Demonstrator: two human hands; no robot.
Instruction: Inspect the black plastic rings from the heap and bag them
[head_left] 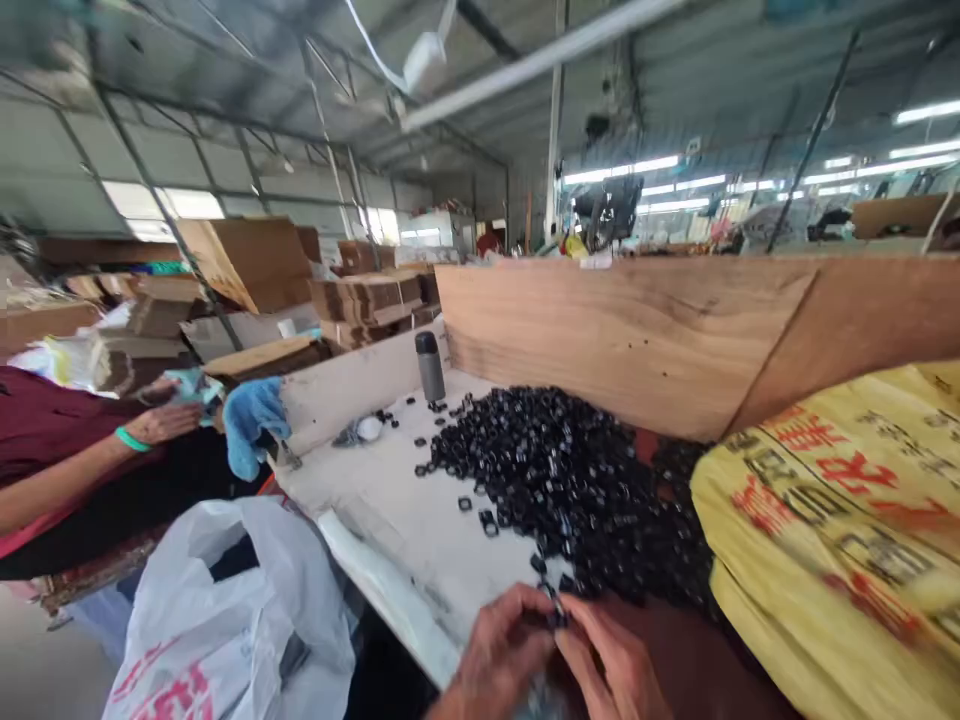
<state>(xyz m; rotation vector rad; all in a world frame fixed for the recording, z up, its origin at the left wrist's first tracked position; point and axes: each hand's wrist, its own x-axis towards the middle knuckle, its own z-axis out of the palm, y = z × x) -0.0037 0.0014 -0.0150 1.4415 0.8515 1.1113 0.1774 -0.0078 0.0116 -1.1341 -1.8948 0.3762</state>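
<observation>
My left hand (504, 650) and my right hand (611, 660) meet at the bottom edge of the view, fingers pinched together on a small black part (556, 615). Just beyond them lies a big heap of small black ring-shaped parts (570, 480) on a white tabletop (390, 490). A few loose black parts are scattered to the left of the heap. What each hand grips by itself is hard to separate, since the fingertips touch.
A wooden board wall (622, 330) backs the table. A yellow printed sack (840, 540) lies at the right. A grey bottle (430, 367) stands at the back. A white plastic bag (225, 620) hangs at the left, near another person's arm (82, 470) and a blue cloth (251, 420).
</observation>
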